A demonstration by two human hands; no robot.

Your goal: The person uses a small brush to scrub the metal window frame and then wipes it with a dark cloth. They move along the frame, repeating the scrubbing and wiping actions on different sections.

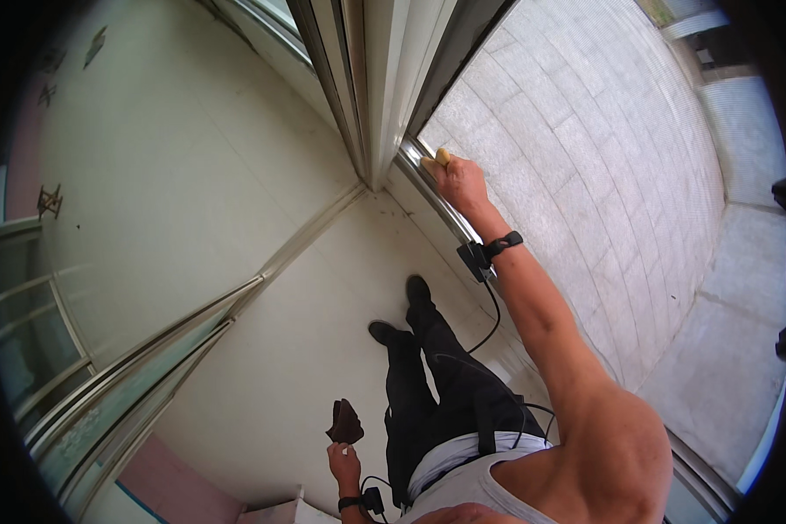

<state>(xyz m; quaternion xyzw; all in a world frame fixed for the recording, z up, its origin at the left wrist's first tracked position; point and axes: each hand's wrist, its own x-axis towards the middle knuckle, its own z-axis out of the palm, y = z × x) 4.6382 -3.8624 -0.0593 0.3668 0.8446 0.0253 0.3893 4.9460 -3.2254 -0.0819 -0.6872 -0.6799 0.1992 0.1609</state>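
My right hand (462, 182) is closed around a yellowish handle (441, 157), its far end hidden, over the metal track of the window sill (426, 177), beside the white frame post. Lower down, near my legs, my left hand (345, 462) pinches a dark brown cloth (346, 421) that hangs out past my fingers. A black strap with a small box and cable sits on each wrist.
A floor track (314, 236) runs from the post to sliding glass doors (137, 367) on the left. Small wooden stools (50, 201) stand at the far left. Outside the window lies grey paving (563, 150). A cable loops beside my right arm.
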